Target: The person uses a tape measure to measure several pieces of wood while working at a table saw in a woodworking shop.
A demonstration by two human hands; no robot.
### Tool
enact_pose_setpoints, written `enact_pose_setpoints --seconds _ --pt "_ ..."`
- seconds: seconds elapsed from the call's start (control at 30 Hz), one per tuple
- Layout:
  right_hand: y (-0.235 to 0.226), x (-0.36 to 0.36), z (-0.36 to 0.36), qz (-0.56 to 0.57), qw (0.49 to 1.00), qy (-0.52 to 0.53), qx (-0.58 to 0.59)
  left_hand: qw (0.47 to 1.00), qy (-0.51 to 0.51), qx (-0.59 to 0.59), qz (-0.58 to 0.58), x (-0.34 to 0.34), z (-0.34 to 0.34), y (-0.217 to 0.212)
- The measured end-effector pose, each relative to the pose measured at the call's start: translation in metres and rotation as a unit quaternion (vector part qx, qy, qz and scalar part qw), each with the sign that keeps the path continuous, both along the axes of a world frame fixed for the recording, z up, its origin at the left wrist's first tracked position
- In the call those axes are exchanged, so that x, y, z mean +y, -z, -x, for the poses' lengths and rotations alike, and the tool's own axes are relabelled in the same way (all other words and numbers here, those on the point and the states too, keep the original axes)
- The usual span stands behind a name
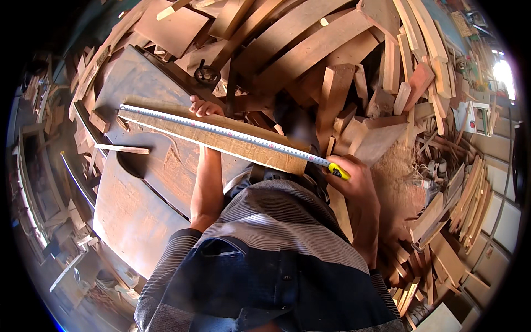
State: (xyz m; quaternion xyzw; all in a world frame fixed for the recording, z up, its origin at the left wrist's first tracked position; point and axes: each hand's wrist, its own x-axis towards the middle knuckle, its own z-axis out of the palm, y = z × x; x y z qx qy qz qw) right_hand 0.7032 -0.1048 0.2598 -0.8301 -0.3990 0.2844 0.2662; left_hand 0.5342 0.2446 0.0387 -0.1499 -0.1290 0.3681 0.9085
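Note:
A wooden board (249, 146) lies slanted in front of my body, its left end over a dusty metal machine table (127, 205). My left hand (206, 107) grips the board from beneath, its fingers curled over the far edge. In my right hand (355, 180) is a tape measure (338, 171) with a yellow case, held at the board's right end. Its white blade runs out along the board's upper face and reaches the far left end. The palm of my left hand is hidden under the board.
Loose planks and offcuts (310, 44) are heaped beyond the board and to the right. A dark handwheel (207, 73) stands beside the machine table. One thin wood strip (123, 148) lies on the table's left edge. Sawdust (395, 171) covers the floor at right, near stacked slats (470, 202).

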Motion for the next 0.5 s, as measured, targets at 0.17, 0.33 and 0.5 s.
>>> enact_pose_setpoints --seconds 0.17,0.33,0.5 --pt "0.018 -0.001 0.001 -0.022 0.988 0.053 0.142 0.994 0.113 -0.004 0.005 0.011 0.009 0.001" --pt "0.029 -0.001 0.007 -0.073 0.945 0.17 0.27 0.921 -0.043 0.374 -0.097 0.018 0.014 -0.013" --pt "0.018 0.002 0.0 -0.109 0.927 0.237 0.268 0.885 -0.005 0.451 -0.116 0.033 -0.015 -0.048"
